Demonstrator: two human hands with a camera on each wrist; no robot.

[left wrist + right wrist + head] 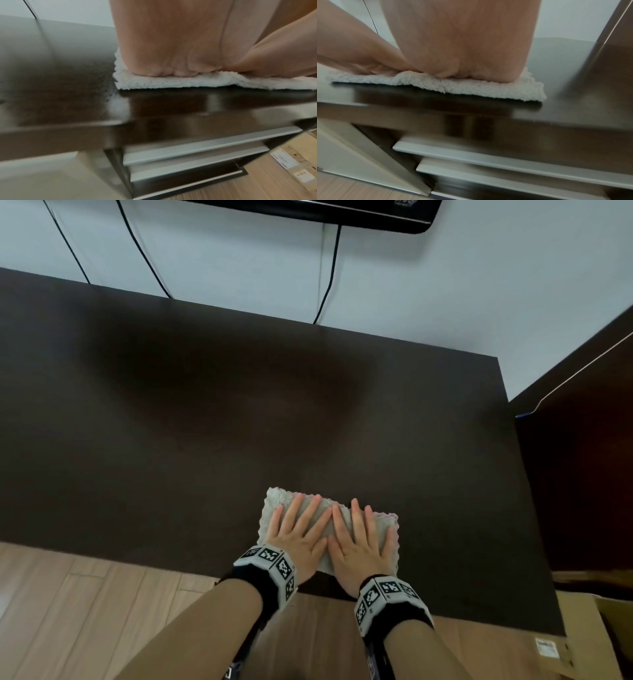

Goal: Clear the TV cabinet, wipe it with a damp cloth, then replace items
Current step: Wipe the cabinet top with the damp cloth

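A folded pale fluffy cloth lies near the front edge of the dark brown TV cabinet top. My left hand and right hand lie side by side on it, fingers straight and spread, palms pressing down. From the left wrist view the heel of my left hand sits on the cloth, with the right hand beside it. The right wrist view shows the right palm on the cloth. Nothing else stands on the cabinet top.
A wall-mounted TV hangs above, with cables running down the wall behind the cabinet. A tall dark unit stands at the right. A cardboard box sits on the wooden floor at lower right. Drawer handles run below the top.
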